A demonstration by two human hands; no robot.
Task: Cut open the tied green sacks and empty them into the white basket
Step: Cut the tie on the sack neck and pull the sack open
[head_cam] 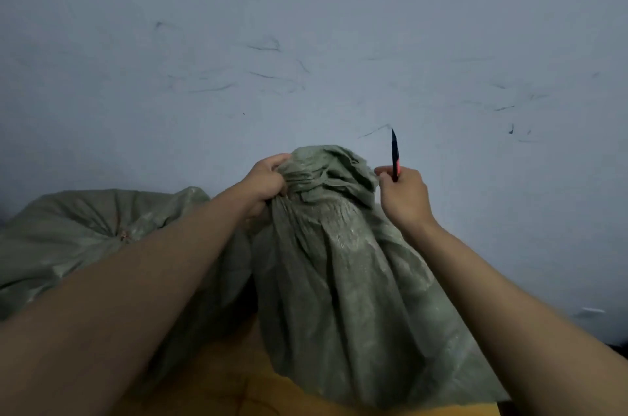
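A green woven sack [339,279] stands upright in front of me, its gathered neck bunched at the top. My left hand [266,181] grips the left side of that neck. My right hand [404,194] is just right of the neck and holds a utility knife [395,157] with a dark blade and a red-orange body, its tip pointing up. A second green sack [85,235], tied shut at its centre, lies to the left behind my left forearm. The white basket is not in view.
A scuffed grey-white wall [306,41] rises close behind the sacks. A yellow-orange surface [221,388] shows below the sack between my forearms.
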